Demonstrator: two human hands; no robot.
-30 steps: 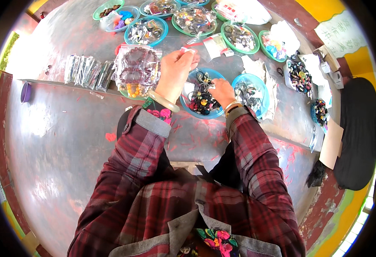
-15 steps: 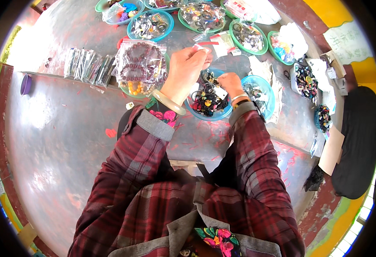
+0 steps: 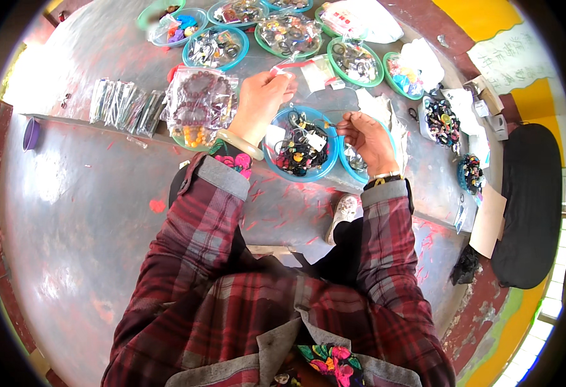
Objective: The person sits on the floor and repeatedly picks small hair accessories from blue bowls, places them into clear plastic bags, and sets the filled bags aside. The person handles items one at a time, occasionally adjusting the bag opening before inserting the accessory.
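Lying loose, dark corded trinkets [image 3: 300, 158] heap in a blue bowl [image 3: 326, 168] between the hands; bracelets [image 3: 199, 97] beside the left wrist are already bagged. The left hand [image 3: 262, 100], bent inward, tightly pinches a small pale piece [image 3: 284, 73]. The right hand [image 3: 368, 138] hovers by a second blue bowl [image 3: 344, 162], fingers half-curled, any hold unclear.

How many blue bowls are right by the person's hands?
2: one blue bowl between the left hand and right hand, and a second blue bowl, partly hidden behind the right hand.
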